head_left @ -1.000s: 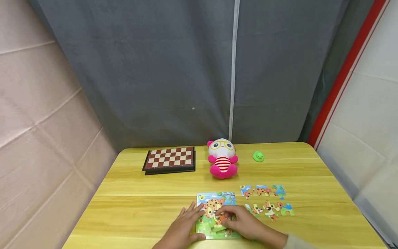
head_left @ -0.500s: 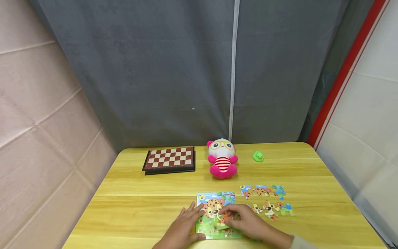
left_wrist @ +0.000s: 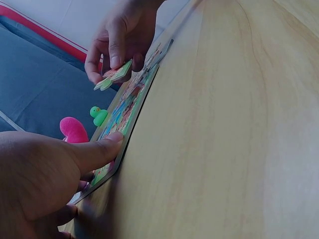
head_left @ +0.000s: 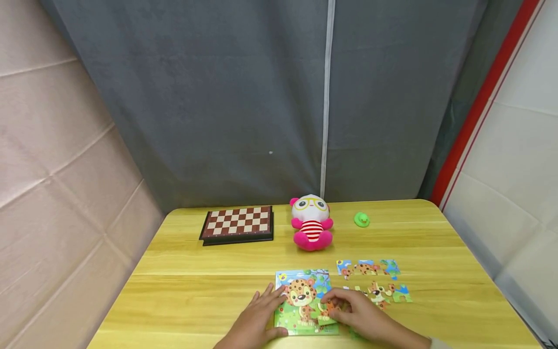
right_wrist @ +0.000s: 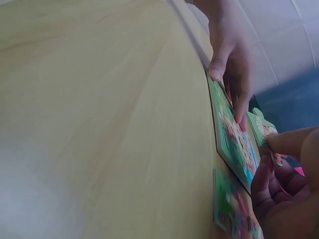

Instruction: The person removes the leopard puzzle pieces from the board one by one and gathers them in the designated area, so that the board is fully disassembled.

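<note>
A square picture board [head_left: 285, 325] with a cartoon leopard lies on the table near its front edge. My left hand [head_left: 257, 317] rests on its left side, fingers stretched out over the picture and the thumb [left_wrist: 107, 147] at the lower edge. Between thumb and fingers, my right hand [head_left: 359, 310] pinches a jigsaw piece [head_left: 324, 317], green with orange spotted parts. In the left wrist view that piece is tilted and held above the board. The right wrist view shows the piece [right_wrist: 260, 127] over the far part of the board.
Loose jigsaw pieces [head_left: 390, 266] lie in two rows right of the board, partly behind the right hand. Another piece [right_wrist: 229, 201] lies beside the board. Farther back are a chessboard [head_left: 237, 223], a pink plush toy [head_left: 311, 228] and a green duck [head_left: 362, 219].
My right hand has moved to the right with the jigsaw piece, uncovering more of the leopard on the board. The left hand has stayed in place.
</note>
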The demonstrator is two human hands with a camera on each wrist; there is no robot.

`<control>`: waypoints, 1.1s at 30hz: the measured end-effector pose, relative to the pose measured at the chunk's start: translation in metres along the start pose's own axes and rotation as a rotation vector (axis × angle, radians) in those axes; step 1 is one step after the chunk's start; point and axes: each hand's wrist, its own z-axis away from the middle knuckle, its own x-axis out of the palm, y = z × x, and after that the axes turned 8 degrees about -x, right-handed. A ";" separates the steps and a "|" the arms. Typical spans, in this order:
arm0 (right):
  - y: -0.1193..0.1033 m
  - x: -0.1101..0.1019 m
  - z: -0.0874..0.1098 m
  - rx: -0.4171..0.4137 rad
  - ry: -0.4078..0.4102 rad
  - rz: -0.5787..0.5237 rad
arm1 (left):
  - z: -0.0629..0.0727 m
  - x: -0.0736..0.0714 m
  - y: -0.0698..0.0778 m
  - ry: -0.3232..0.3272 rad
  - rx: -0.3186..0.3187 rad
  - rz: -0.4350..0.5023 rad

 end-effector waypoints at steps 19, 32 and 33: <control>0.008 -0.033 0.032 0.011 0.026 0.012 | 0.000 0.001 -0.001 0.007 0.004 -0.011; 0.016 -0.054 0.059 0.017 0.019 0.043 | 0.000 0.001 -0.001 0.022 0.012 -0.018; 0.016 -0.056 0.061 0.012 0.012 0.044 | 0.000 0.001 -0.001 0.025 0.015 -0.020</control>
